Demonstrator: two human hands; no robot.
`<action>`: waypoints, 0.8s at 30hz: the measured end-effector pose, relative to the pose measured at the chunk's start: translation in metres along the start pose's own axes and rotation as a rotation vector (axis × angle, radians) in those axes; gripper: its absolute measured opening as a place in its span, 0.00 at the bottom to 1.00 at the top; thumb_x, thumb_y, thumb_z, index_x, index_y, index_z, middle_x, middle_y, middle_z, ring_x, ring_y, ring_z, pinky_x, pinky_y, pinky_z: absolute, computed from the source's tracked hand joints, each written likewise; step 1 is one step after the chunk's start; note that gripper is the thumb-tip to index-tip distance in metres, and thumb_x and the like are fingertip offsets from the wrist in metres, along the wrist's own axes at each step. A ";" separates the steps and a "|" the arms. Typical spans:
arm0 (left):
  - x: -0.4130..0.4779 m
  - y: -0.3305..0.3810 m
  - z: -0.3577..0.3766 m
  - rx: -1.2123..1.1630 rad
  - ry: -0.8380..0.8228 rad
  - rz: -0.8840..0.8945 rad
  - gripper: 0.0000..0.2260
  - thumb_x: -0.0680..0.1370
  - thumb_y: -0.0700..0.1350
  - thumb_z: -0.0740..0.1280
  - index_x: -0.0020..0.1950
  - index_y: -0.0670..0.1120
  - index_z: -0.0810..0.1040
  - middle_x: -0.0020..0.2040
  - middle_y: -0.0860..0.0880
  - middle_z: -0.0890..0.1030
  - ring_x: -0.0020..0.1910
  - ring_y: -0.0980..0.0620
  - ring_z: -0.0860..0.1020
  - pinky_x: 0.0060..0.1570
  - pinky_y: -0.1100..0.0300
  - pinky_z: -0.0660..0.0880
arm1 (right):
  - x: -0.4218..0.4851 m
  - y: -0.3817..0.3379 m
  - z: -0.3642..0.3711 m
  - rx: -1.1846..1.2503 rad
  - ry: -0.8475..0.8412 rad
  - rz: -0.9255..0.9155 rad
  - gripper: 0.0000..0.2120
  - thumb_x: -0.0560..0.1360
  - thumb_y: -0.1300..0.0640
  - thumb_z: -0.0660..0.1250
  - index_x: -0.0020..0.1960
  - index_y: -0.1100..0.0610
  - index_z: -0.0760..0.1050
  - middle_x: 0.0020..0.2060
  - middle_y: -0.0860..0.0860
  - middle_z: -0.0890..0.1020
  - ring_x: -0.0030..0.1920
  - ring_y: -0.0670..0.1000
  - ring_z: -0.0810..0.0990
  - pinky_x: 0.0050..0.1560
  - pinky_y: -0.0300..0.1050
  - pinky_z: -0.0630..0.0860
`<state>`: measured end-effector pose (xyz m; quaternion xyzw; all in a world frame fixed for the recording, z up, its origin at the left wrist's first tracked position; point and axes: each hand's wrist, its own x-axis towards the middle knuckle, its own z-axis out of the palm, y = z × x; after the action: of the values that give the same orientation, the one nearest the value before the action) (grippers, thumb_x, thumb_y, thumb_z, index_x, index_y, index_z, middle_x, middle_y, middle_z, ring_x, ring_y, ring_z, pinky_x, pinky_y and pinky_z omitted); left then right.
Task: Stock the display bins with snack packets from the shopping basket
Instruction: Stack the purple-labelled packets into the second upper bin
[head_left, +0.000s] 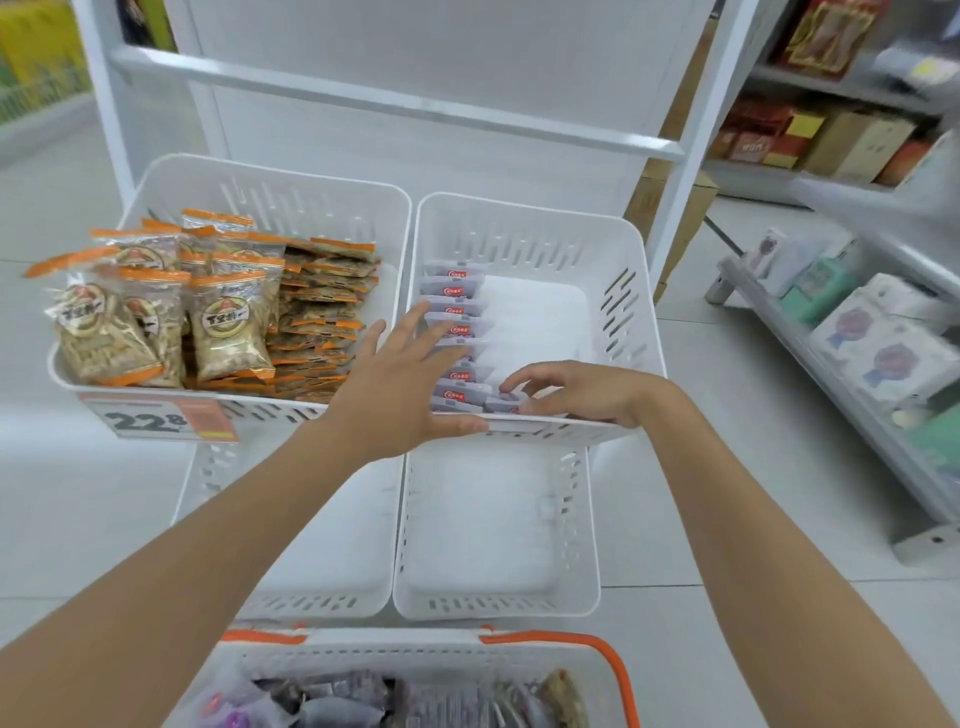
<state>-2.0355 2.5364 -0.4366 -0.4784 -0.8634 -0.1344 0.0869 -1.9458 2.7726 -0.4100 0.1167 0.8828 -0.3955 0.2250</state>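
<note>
Grey packets (454, 306) stand in a row under the left hand (405, 384), which reaches in from 7 o'clock, flat, fingers spread straight, thumb on the front rim of the white bin (623, 322) at 12 o'clock. At its 3 o'clock the right hand (576, 389) curls its fingertips on 1 near packet (503, 403) at the row's front end. More packets lie in the shopping basket (613, 670) at 6 o'clock. Orange-edged packets (228, 322) fill the bin at 10 o'clock.

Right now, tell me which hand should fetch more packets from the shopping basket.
Probably the left. The left hand is open and holds nothing; the right hand has fingers curled on the grey packets at the front of the right bin.
</note>
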 end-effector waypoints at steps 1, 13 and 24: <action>0.000 0.001 -0.002 -0.034 -0.006 -0.024 0.41 0.67 0.79 0.52 0.74 0.58 0.66 0.78 0.56 0.59 0.79 0.53 0.44 0.75 0.39 0.44 | -0.001 -0.003 0.001 0.028 0.010 -0.003 0.13 0.76 0.47 0.70 0.61 0.41 0.77 0.63 0.51 0.74 0.60 0.47 0.75 0.62 0.40 0.69; -0.097 0.056 0.003 -0.417 0.072 -0.165 0.16 0.72 0.52 0.76 0.58 0.51 0.80 0.53 0.54 0.79 0.52 0.52 0.74 0.56 0.56 0.71 | -0.097 -0.012 0.126 -0.051 0.730 -0.368 0.12 0.74 0.63 0.70 0.56 0.52 0.80 0.57 0.48 0.78 0.59 0.43 0.74 0.63 0.35 0.67; -0.275 0.075 0.069 -0.727 -0.261 -0.476 0.16 0.75 0.48 0.74 0.61 0.52 0.76 0.58 0.50 0.77 0.51 0.52 0.77 0.48 0.63 0.73 | -0.142 0.140 0.325 -0.492 -0.107 0.072 0.41 0.69 0.47 0.75 0.77 0.52 0.60 0.77 0.56 0.57 0.77 0.58 0.55 0.74 0.53 0.62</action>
<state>-1.8277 2.3750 -0.5671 -0.2791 -0.8498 -0.3836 -0.2298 -1.6688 2.6167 -0.6213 0.0684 0.9346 -0.1661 0.3069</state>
